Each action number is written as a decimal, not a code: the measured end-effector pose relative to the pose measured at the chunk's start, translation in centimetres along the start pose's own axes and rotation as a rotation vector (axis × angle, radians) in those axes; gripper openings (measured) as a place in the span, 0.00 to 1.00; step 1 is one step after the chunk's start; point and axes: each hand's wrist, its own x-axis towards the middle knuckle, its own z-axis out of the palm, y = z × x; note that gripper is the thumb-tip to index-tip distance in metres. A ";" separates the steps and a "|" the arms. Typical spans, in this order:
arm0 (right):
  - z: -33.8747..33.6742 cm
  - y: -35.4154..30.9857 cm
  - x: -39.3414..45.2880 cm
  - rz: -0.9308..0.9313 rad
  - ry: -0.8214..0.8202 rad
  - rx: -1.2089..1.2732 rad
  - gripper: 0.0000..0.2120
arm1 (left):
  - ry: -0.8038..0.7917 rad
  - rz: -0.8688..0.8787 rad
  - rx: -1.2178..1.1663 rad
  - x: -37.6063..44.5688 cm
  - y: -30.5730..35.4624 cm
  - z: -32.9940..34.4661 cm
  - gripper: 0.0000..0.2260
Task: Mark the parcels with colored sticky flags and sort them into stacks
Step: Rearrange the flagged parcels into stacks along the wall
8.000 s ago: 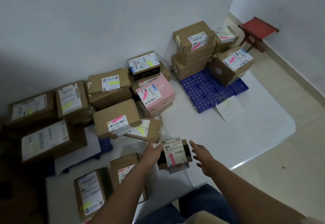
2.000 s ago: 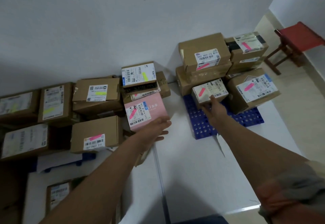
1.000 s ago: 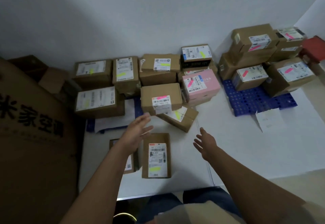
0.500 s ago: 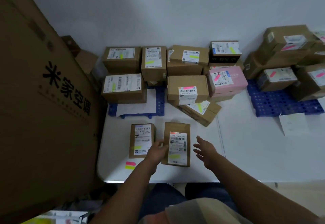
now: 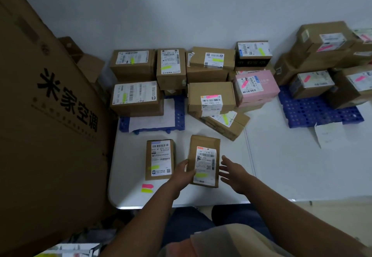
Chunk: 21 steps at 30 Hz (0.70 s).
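A slim brown parcel [image 5: 204,156] with a yellow flag on its label lies on the white board in front of me. My left hand [image 5: 182,173] grips its left edge, thumb on top. Just right of that parcel, my right hand [image 5: 231,173] hovers with spread fingers and holds nothing. A second yellow-flagged parcel [image 5: 160,159] lies to the left. Pink and yellow sticky flags [image 5: 147,188] lie near the board's front edge. Yellow-flagged boxes [image 5: 171,68] are stacked at the back left, pink-flagged boxes [image 5: 314,83] at the right.
A huge cardboard carton [image 5: 46,119] stands along the left side. A pink box [image 5: 256,86] and a brown pink-flagged box [image 5: 210,96] sit mid-back. Blue plastic pallets [image 5: 314,113] lie under the stacks. A loose paper sheet [image 5: 327,134] lies at the right.
My right hand left a pink-flagged parcel on the right stack, then both hands came back to the near board. My left hand took hold of the slim yellow-flagged parcel.
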 end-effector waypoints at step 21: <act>-2.9 -0.5 -0.2 0.007 -0.007 -0.027 0.19 | -0.120 0.007 -0.022 1.8 1.1 1.2 0.30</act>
